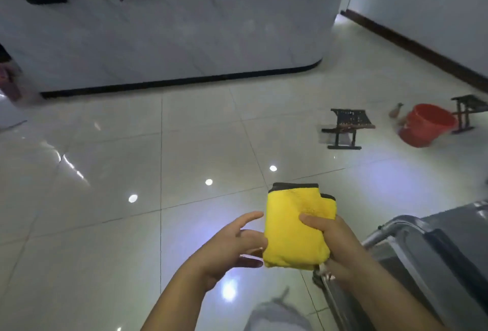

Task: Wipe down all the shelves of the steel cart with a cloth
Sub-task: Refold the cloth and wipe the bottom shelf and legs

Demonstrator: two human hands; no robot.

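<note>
I hold the folded yellow cloth (pixel 298 227) in my right hand (pixel 336 248), above the tiled floor (pixel 132 161) and in front of my body — the thumb lies across the top face and the other fingers are closed around the right edge, so the cloth stays in a flat, thick pad. I think this fold is wanted because a compact pad gives a firm wiping face and fresh sides to turn to later. My left hand (pixel 232 247) is at the cloth's left edge with the fingers spread and relaxed, holding nothing; whether the fingertips touch the fabric I cannot tell, they are at least just beside it. It looks placed there to steady or to straighten the fold, but this is my judgement only. The steel cart (pixel 427 256) stands at my right, low in the view, with its rail just beside my right wrist, and only a grey part of its top shelf shows, blurred. The cloth is not on any shelf, so I judge the wiping is not begun on this side. Farther on the floor a small dark stool (pixel 346 129) and a red bucket (pixel 425 124) stand well apart from me, and a long white counter (pixel 169 32) closes the room behind.
</note>
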